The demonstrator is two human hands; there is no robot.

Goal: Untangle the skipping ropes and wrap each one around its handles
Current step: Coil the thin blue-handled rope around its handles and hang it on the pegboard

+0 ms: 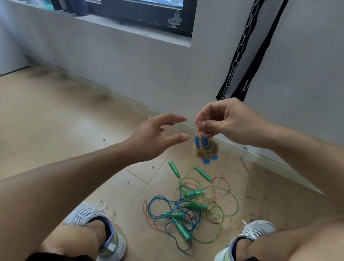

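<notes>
My right hand (222, 122) pinches the top of a bundle (205, 146): an orange rope wound around blue handles, hanging blurred in the air. Just left of it, apart from the bundle, my left hand (157, 135) hovers with fingers spread and holds nothing. Below on the wooden floor lies a tangle of ropes (191, 206), green, blue and reddish, with several green handles (180, 228) mixed in. Two green handles (174, 168) lie at the tangle's far edge.
My two feet in light sneakers (101, 232) (245, 242) stand either side of the tangle. A white wall with a skirting board (187, 129) runs behind. A chain and black strap (239, 52) hang on the wall. Bare wooden floor (49, 125) stretches left.
</notes>
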